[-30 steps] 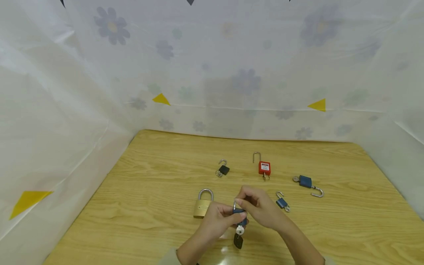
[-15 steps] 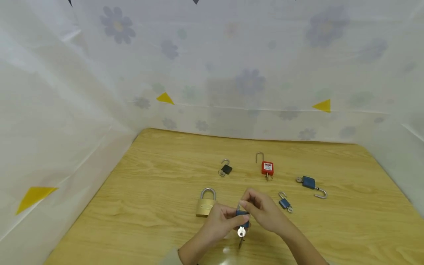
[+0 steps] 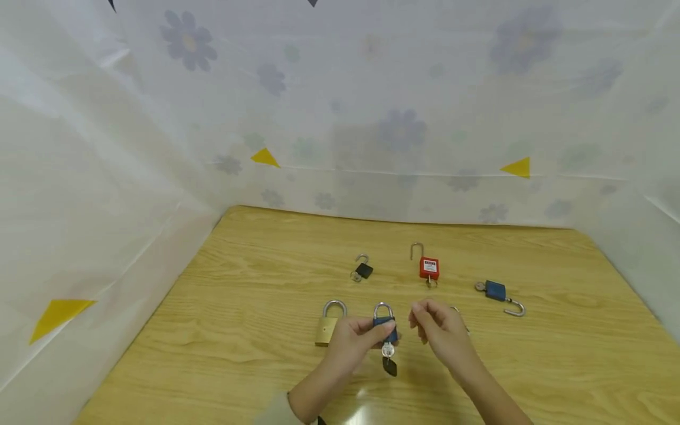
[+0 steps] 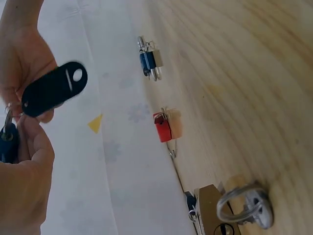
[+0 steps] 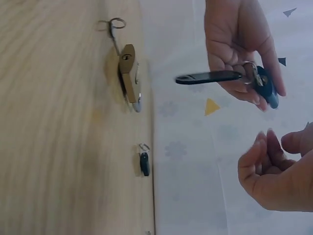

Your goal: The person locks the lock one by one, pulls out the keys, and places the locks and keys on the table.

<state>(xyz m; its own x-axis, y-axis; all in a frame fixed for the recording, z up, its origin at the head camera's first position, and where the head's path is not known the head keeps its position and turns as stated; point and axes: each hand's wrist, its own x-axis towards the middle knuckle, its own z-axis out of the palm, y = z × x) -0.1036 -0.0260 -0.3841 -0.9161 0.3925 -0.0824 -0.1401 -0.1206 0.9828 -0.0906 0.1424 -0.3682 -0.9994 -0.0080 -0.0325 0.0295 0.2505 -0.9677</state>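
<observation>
Left grip point(image 3: 350, 347) tight on blue padlock point(image 3: 391, 337), right grip point(image 3: 442, 326) apart, red padlock's point(image 3: 429, 275) label point(image 3: 430, 267) illegible

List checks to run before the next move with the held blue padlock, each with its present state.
1. Left hand grips the blue padlock: ok.
2. Right hand is apart from it: ok.
3. Its shackle is latched: cannot tell.
4. Key and black tag hang at its base: ok.
5. Red padlock is closed: not ok, it stands open.
</observation>
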